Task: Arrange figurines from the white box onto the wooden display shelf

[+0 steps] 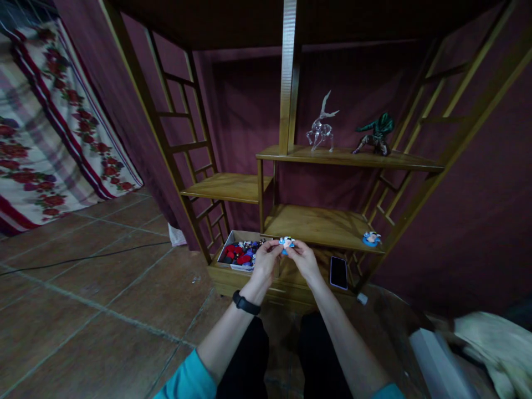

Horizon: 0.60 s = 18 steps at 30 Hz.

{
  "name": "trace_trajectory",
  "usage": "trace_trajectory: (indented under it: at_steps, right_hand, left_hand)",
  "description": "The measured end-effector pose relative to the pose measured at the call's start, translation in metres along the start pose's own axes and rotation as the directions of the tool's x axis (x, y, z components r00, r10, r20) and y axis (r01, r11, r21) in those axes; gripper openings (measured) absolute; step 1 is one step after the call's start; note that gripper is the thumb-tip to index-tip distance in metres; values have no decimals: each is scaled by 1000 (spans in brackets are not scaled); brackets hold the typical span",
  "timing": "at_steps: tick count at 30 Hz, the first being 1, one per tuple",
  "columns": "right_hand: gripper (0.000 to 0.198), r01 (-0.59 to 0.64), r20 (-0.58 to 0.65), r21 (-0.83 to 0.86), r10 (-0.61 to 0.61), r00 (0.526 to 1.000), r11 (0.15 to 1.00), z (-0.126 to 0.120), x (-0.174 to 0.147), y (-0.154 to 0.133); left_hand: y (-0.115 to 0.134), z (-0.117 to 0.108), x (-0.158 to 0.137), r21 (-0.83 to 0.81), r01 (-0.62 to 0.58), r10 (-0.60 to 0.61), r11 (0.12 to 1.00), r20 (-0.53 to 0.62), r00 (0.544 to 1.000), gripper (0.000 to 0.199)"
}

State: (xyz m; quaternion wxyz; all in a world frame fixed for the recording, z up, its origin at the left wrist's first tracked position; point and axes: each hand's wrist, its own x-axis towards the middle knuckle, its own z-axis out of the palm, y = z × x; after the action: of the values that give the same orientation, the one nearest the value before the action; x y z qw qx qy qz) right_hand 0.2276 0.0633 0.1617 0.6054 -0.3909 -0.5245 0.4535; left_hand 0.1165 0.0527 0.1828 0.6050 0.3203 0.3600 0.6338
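Observation:
Between my two hands, in front of the wooden shelf unit, is a small blue and white figurine (286, 243). My left hand (266, 259) pinches its left side, and my right hand (303, 259) pinches its right side. The fingers cover part of the figurine, so its exact shape is hard to make out. A similar blue and white figurine (371, 239) stands on the right end of the middle shelf (316, 223). Just left of my left hand, an open box (220, 259) holds many small red, black and purple pieces.
A phone (338, 272) lies on the low shelf to the right. On the upper shelf (349, 157) stand a clear deer figurine (321, 128) and a dark green figure (377, 134). A cable (83, 259) crosses the tiled floor. A pale box (440, 363) sits at lower right.

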Motion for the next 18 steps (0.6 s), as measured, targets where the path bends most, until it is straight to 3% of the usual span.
trace_trajectory:
  at_steps: [10, 18]
  right_hand:
    - [27, 58, -18, -73, -59, 998, 996, 5, 58, 17]
    - [26, 63, -41, -264, -77, 996, 963, 10, 114, 47]
  left_hand:
    - [-3, 1, 44, -30, -86, 85, 996, -49, 995, 32]
    - [-16, -20, 48, 129, -84, 95, 988, -83, 992, 35]
